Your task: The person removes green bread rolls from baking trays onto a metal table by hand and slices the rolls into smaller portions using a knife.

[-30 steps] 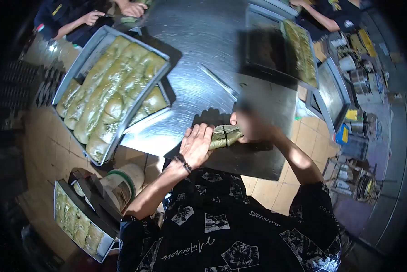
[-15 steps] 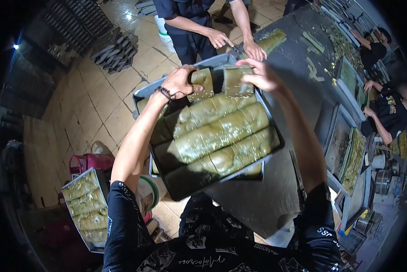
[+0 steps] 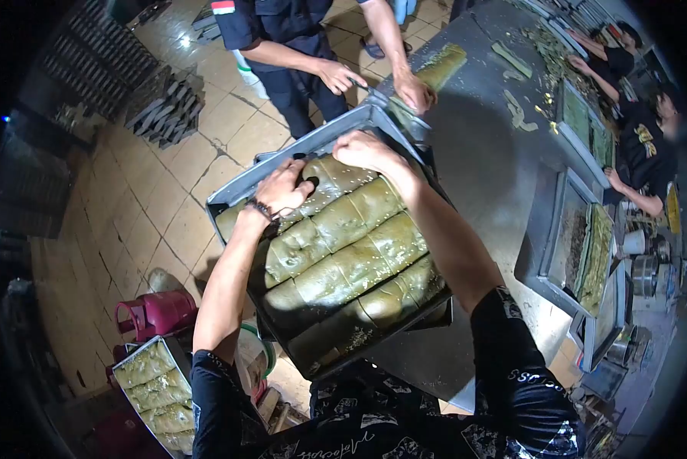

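A deep metal tray [image 3: 223,190] holds rows of green filled rolls [image 3: 351,260], glossy, cut into pieces and dotted with pale bits. Resting on the left end of the farther rows, my left hand [image 3: 281,191] has its fingers spread and its thumb toward the right. My right hand [image 3: 365,150] is curled at the far end of the tray, over the edge of the farthest row. Its fingertips are hidden, so what they hold cannot be made out. A green roll piece [image 3: 342,174] lies in the row between my hands.
Beyond the tray, a co-worker's hands [image 3: 414,93] work with a blade on a green roll [image 3: 443,67]. A metal table [image 3: 477,141] stretches right, bearing scraps [image 3: 516,111] and trays [image 3: 538,260]. Another filled tray [image 3: 156,394] and a pink gas cylinder [image 3: 156,314] stand lower left.
The two green pieces that my hands held raised now lie down in the far row. My right hand has moved left and curled; my left hand has opened flat on the rolls.
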`<action>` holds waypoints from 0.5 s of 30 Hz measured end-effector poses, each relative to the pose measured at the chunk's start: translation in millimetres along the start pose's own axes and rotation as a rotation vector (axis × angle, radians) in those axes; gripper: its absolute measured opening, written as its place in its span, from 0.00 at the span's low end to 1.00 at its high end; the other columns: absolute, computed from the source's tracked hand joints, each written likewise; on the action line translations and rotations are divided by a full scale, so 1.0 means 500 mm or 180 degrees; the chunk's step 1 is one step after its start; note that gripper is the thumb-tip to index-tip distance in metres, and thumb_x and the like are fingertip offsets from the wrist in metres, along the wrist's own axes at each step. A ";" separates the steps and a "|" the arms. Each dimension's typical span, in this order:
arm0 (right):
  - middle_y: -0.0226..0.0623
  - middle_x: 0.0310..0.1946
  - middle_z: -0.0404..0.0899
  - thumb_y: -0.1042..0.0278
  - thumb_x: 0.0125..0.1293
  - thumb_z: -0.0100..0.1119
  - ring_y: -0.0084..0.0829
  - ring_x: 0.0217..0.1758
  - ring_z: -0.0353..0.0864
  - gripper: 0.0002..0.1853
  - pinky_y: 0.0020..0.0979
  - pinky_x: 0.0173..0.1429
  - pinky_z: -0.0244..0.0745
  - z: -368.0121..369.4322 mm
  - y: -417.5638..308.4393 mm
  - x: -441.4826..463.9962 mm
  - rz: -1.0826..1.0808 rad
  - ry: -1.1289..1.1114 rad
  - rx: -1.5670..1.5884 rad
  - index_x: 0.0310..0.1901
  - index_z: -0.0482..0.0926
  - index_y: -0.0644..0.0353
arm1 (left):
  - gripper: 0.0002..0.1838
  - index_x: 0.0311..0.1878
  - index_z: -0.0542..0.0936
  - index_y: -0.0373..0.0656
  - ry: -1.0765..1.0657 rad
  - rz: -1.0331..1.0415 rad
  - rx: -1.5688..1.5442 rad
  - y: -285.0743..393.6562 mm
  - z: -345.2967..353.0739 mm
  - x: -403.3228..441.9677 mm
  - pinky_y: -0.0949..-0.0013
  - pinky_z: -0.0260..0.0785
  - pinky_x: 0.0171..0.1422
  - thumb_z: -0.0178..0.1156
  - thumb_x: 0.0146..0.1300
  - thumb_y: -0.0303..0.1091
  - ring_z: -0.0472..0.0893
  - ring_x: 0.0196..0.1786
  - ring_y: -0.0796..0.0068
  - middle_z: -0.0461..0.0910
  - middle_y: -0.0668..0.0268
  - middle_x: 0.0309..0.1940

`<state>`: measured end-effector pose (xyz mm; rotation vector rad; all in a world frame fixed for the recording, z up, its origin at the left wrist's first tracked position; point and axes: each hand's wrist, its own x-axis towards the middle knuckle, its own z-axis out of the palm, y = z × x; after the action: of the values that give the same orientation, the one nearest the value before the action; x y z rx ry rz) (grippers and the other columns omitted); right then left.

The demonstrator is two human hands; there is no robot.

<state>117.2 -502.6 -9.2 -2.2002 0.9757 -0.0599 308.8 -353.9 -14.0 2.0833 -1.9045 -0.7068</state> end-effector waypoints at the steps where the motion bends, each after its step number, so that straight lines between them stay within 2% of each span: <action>1: 0.51 0.56 0.84 0.54 0.65 0.56 0.47 0.63 0.82 0.22 0.40 0.71 0.72 0.017 0.002 0.008 0.0105 0.0120 -0.0165 0.52 0.86 0.59 | 0.39 0.76 0.67 0.39 0.0061 -0.0108 0.0133 0.022 -0.010 -0.017 0.49 0.62 0.76 0.58 0.64 0.48 0.71 0.72 0.44 0.68 0.48 0.73; 3: 0.54 0.62 0.80 0.56 0.65 0.56 0.49 0.68 0.77 0.23 0.42 0.74 0.69 0.052 0.006 0.013 0.0333 0.0363 -0.0476 0.56 0.84 0.60 | 0.40 0.80 0.61 0.46 0.0170 0.0069 0.0182 0.044 0.000 -0.036 0.47 0.55 0.81 0.54 0.65 0.43 0.63 0.78 0.46 0.59 0.50 0.79; 5: 0.60 0.70 0.69 0.58 0.65 0.57 0.54 0.74 0.69 0.27 0.45 0.78 0.65 0.063 0.011 -0.030 0.0096 0.0803 -0.0282 0.65 0.77 0.59 | 0.38 0.81 0.59 0.47 0.0492 0.0312 0.0860 0.066 0.030 -0.061 0.44 0.49 0.84 0.51 0.69 0.43 0.58 0.81 0.49 0.57 0.51 0.80; 6: 0.61 0.79 0.52 0.57 0.67 0.57 0.58 0.79 0.61 0.36 0.48 0.80 0.62 0.005 -0.025 -0.102 0.0317 0.0426 -0.0063 0.74 0.65 0.59 | 0.35 0.81 0.61 0.48 0.0639 0.0410 0.0941 0.063 0.052 -0.069 0.43 0.44 0.85 0.49 0.72 0.47 0.56 0.82 0.51 0.56 0.53 0.81; 7: 0.64 0.78 0.54 0.58 0.68 0.56 0.60 0.75 0.66 0.32 0.49 0.77 0.66 -0.020 -0.029 -0.161 0.0166 0.0740 -0.0224 0.72 0.68 0.60 | 0.33 0.80 0.63 0.49 0.0784 0.0413 0.1066 0.072 0.060 -0.087 0.44 0.43 0.85 0.46 0.76 0.50 0.55 0.83 0.51 0.56 0.56 0.81; 9: 0.55 0.62 0.73 0.61 0.70 0.58 0.57 0.60 0.80 0.24 0.50 0.64 0.77 -0.061 0.011 -0.293 -0.0407 0.1312 -0.0326 0.65 0.74 0.61 | 0.26 0.72 0.74 0.46 0.1109 0.0729 0.1066 0.067 0.076 -0.120 0.44 0.51 0.83 0.48 0.77 0.47 0.61 0.80 0.49 0.63 0.56 0.78; 10: 0.54 0.59 0.75 0.63 0.70 0.58 0.56 0.57 0.81 0.23 0.49 0.62 0.78 -0.073 0.054 -0.362 -0.0670 0.1452 -0.0504 0.64 0.75 0.61 | 0.25 0.69 0.77 0.42 0.1234 0.0909 0.1142 0.050 0.086 -0.134 0.48 0.55 0.82 0.50 0.77 0.47 0.64 0.78 0.47 0.68 0.54 0.75; 11: 0.53 0.56 0.77 0.64 0.70 0.58 0.56 0.54 0.83 0.22 0.49 0.59 0.79 -0.084 0.106 -0.444 -0.0882 0.1577 -0.0680 0.63 0.76 0.61 | 0.26 0.68 0.77 0.37 0.1041 0.0691 0.0571 0.084 0.074 -0.169 0.51 0.55 0.82 0.50 0.78 0.47 0.65 0.77 0.47 0.70 0.51 0.73; 12: 0.53 0.54 0.79 0.63 0.71 0.57 0.54 0.54 0.83 0.21 0.49 0.59 0.79 -0.127 0.123 -0.551 -0.1020 0.1097 -0.0416 0.62 0.77 0.61 | 0.26 0.68 0.75 0.35 0.0955 0.0674 0.0786 0.056 0.089 -0.180 0.52 0.54 0.83 0.50 0.78 0.45 0.64 0.77 0.46 0.70 0.48 0.73; 13: 0.51 0.52 0.81 0.61 0.71 0.57 0.52 0.52 0.83 0.21 0.46 0.58 0.80 -0.147 0.126 -0.664 -0.0440 0.0857 -0.0899 0.61 0.78 0.61 | 0.27 0.70 0.74 0.33 0.1030 0.0417 0.0603 0.105 0.079 -0.213 0.53 0.53 0.83 0.50 0.78 0.44 0.64 0.78 0.47 0.69 0.46 0.73; 14: 0.50 0.52 0.82 0.60 0.71 0.56 0.51 0.53 0.84 0.21 0.46 0.60 0.79 -0.139 0.192 -0.765 -0.0350 0.0867 -0.1148 0.61 0.78 0.61 | 0.28 0.72 0.72 0.35 0.1018 0.0713 0.0416 0.101 0.081 -0.224 0.55 0.53 0.83 0.49 0.79 0.44 0.63 0.78 0.47 0.68 0.47 0.74; 15: 0.48 0.52 0.83 0.59 0.71 0.56 0.50 0.54 0.84 0.21 0.45 0.61 0.78 -0.120 0.249 -0.864 -0.0299 0.0835 -0.1371 0.61 0.79 0.60 | 0.28 0.74 0.70 0.37 0.1026 0.0852 0.0636 0.097 0.085 -0.243 0.55 0.54 0.82 0.49 0.79 0.44 0.63 0.79 0.48 0.66 0.48 0.75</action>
<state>-287.8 -309.1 57.1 -2.6842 1.1068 -0.2028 240.9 -234.9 -3.7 1.8551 -2.0720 -0.1176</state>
